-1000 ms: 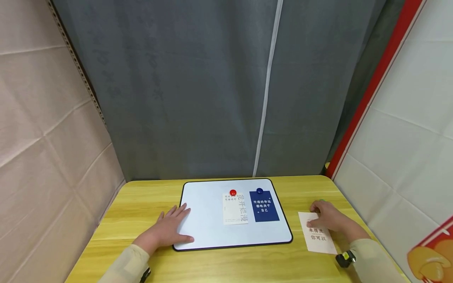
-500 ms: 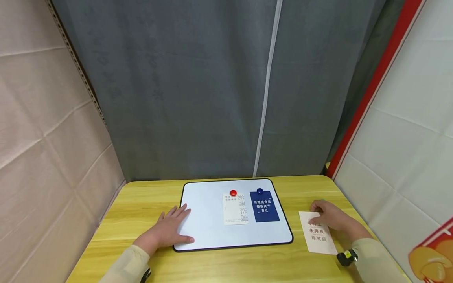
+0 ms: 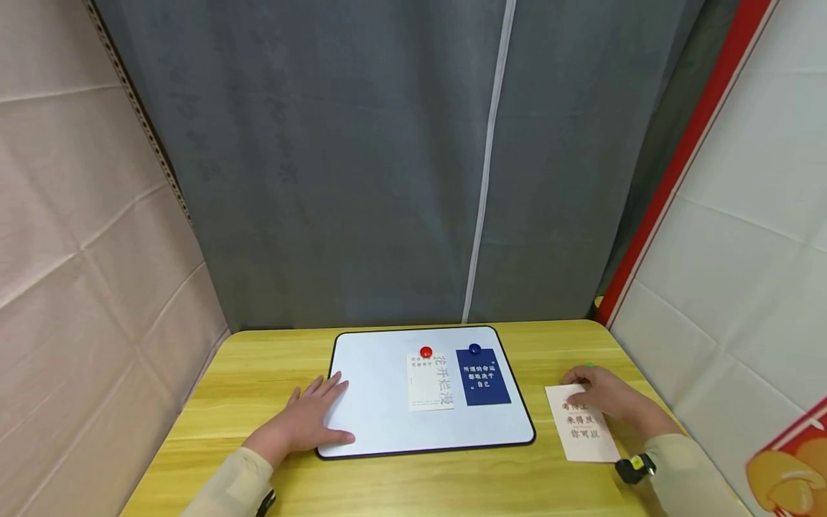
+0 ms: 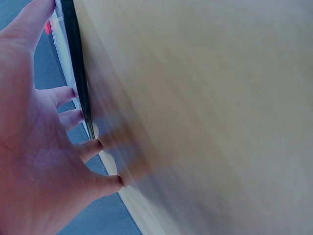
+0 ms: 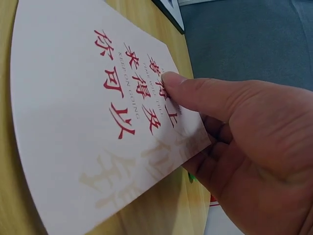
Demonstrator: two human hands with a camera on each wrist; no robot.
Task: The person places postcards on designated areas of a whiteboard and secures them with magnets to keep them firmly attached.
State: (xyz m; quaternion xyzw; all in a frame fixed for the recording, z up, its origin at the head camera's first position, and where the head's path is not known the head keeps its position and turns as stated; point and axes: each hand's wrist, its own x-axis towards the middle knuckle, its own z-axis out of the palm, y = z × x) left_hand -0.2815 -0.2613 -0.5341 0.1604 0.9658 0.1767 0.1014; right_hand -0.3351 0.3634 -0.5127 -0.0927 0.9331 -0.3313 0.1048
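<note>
My left hand [image 3: 305, 420] lies with spread fingers over the left edge of a whiteboard [image 3: 371, 388]; its thumb and some fingertips touch the board in the left wrist view. To the right of the board, my right hand [image 3: 607, 395] pinches the far edge of a white card [image 5: 63, 103] with red characters, thumb on top and fingers beneath. A small green thing [image 5: 191, 177] shows behind that card, partly hidden by the fingers. On the board, a red magnet [image 3: 426, 352] sits on a cream card [image 3: 423, 391], and a blue magnet [image 3: 474, 349] on a navy card [image 3: 486, 393].
The yellow wood-grain table [image 3: 413, 488] carries the board. A grey curtain [image 3: 362, 179] hangs behind its far edge. Pale cloth walls [image 3: 84, 287] stand at both sides, the right one close to my right forearm.
My right hand has shifted a little and the card's near end has swung slightly to the right, with more of its characters uncovered. My left hand and the board stay put.
</note>
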